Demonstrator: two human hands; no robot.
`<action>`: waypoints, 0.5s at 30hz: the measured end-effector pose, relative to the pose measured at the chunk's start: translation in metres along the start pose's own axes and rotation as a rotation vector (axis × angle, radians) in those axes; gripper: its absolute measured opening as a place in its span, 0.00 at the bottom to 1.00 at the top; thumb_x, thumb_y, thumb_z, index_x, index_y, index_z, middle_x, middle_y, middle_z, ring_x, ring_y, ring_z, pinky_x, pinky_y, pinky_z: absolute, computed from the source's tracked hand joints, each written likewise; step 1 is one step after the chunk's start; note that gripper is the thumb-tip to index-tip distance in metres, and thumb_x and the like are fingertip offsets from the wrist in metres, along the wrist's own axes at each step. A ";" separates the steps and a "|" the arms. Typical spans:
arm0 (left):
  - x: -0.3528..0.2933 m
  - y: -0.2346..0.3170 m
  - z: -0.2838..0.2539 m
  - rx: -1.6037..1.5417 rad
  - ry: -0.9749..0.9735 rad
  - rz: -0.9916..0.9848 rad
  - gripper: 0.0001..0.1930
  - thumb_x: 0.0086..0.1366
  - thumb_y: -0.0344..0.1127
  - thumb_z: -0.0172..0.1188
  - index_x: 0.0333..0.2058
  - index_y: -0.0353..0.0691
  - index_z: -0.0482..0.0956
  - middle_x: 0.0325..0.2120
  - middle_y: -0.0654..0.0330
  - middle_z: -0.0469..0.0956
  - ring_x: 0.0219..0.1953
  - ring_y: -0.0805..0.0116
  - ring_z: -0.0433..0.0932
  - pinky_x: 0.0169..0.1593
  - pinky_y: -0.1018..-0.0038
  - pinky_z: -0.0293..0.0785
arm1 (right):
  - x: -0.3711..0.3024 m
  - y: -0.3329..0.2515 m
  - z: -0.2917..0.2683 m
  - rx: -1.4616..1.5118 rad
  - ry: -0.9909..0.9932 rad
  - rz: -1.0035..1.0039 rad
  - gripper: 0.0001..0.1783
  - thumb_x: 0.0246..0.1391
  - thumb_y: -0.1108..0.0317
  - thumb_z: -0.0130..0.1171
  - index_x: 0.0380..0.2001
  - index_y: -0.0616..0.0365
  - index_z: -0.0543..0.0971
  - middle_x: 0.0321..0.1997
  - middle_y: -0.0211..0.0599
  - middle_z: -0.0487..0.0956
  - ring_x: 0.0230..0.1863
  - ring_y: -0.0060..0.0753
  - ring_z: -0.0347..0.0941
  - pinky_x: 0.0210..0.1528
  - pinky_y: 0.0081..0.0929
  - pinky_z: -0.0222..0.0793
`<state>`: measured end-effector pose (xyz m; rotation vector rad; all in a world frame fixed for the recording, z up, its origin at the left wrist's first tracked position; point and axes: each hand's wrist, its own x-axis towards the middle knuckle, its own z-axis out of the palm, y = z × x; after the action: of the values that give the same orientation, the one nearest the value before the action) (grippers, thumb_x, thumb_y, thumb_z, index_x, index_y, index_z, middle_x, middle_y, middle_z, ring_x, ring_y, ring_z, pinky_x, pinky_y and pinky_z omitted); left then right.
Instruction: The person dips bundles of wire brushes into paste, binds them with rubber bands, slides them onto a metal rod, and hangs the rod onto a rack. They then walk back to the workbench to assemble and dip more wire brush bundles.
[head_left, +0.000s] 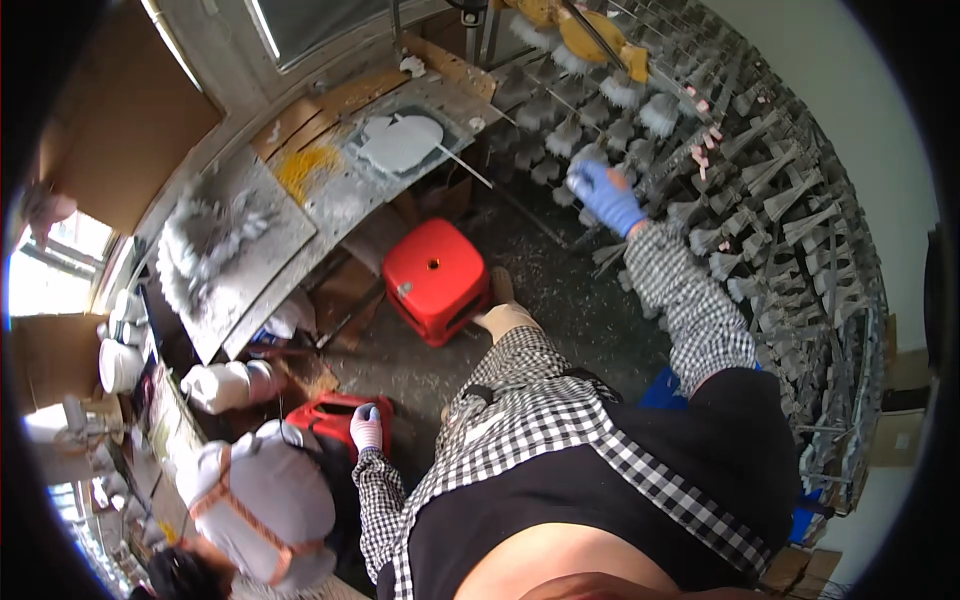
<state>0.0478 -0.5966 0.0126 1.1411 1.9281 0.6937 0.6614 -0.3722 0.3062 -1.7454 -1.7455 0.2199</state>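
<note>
My right hand (606,196), in a blue glove, reaches out to a rack holding rows of white tufts (660,115) and grey fan-shaped pieces (795,165). Its fingers are curled together beside the tufts; what lies between them is too small to make out. Down at my left side, my left hand (367,430) wears a pale striped glove with bluish fingertips. That hand looks closed in front of a low red stool (330,408), and anything inside it is hidden. Black-and-white checked sleeves cover both my arms.
A taller red stool (432,268) stands ahead of me by a worktable (345,190). On the table lie a white slab (400,142), yellow bits (305,170) and a heap of white tufts (205,240). A co-worker (265,500) sits at lower left. Yellow material (595,40) hangs above the rack.
</note>
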 end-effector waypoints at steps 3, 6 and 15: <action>0.093 0.080 0.048 0.084 -0.033 0.190 0.09 0.66 0.30 0.61 0.43 0.36 0.82 0.33 0.58 0.84 0.35 0.68 0.80 0.45 0.71 0.77 | 0.166 0.031 -0.022 -0.149 0.141 -0.217 0.16 0.57 0.53 0.59 0.38 0.54 0.80 0.37 0.48 0.82 0.40 0.53 0.79 0.42 0.42 0.73; 0.159 0.202 0.109 -0.077 -0.049 0.135 0.08 0.65 0.29 0.62 0.42 0.39 0.83 0.34 0.62 0.84 0.35 0.75 0.78 0.44 0.73 0.76 | 0.322 0.061 -0.043 -0.623 0.075 -0.177 0.14 0.56 0.59 0.59 0.38 0.58 0.81 0.36 0.48 0.82 0.40 0.55 0.78 0.45 0.44 0.73; 0.439 0.274 0.252 0.377 -0.259 0.129 0.25 0.57 0.45 0.68 0.53 0.48 0.78 0.52 0.52 0.76 0.55 0.50 0.75 0.57 0.58 0.74 | 0.462 0.164 -0.023 -1.136 -0.090 0.119 0.12 0.55 0.65 0.59 0.40 0.58 0.78 0.41 0.55 0.81 0.44 0.63 0.77 0.45 0.50 0.73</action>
<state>0.2557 -0.0658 -0.0680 1.5157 1.8168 0.2320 0.8563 0.0719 0.3837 -2.6128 -1.9759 -0.8184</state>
